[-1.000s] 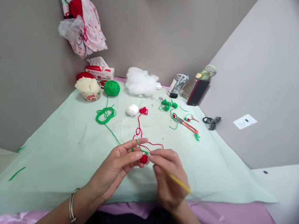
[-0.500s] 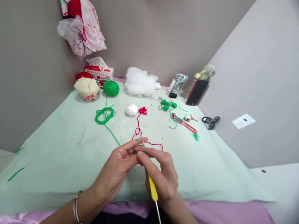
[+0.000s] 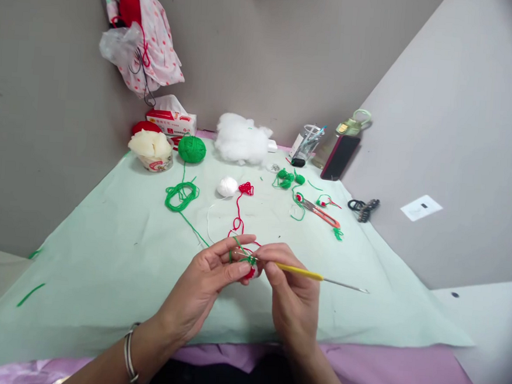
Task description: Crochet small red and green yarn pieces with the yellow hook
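Honestly nothing here is readable: the red-and-white tissue box [image 3: 171,122] at the back of the worktop [image 3: 103,251] has some print on it and the paper cup [image 3: 155,163] has a red pattern, but both are way too blurry to make out.

Stuffing [image 3: 241,138], tissue box [image 3: 171,120], phone [image 3: 339,157], scissors [image 3: 319,211] on table

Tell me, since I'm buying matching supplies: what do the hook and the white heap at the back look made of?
The crochet hook seems to have a bare grey metal shaft with a matte yellow grip, probably plastic or rubber. The white heap looks like loose fibre stuffing: fluffy, ragged edges, no strands.
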Available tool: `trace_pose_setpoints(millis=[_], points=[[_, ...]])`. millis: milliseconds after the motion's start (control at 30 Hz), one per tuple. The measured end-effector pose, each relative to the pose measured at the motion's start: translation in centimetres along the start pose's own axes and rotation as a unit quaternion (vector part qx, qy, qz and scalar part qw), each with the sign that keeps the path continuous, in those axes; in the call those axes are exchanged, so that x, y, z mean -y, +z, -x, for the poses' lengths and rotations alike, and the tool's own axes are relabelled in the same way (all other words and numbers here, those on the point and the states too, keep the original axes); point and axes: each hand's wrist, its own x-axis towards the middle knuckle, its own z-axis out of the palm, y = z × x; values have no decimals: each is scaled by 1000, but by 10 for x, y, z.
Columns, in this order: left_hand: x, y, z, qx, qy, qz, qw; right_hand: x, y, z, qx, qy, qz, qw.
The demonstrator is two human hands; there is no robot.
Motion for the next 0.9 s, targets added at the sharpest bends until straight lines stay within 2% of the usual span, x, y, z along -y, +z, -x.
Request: trace_pose_setpoints(millis=[167,467,567,633,733,800,900], points=[[-2,-3,1,2,-26,13,1000,-3,-4,0,-12,44,-86,995],[-3,-13,-2,62,-69,39,995,2,-10,-11,-66,173,-206,961],[-2,-13,-2,47,-60,17,997,1,-12,-11,-57,207,-236,948],[0,-11,-2,18,-34,-8,999,-2,-11,-9,-44,191,-226,954],[5,-8,-3,-13,19,-40,999,-5,-7,-4,-16,98,-128,987],[8,-7,-4,-21,38,-51,998,-8,-4,-2,-4,41,-54,998],[8,-8,-6,-27,42,-60,997,-11,-3,-1,-7,30,-33,999]])
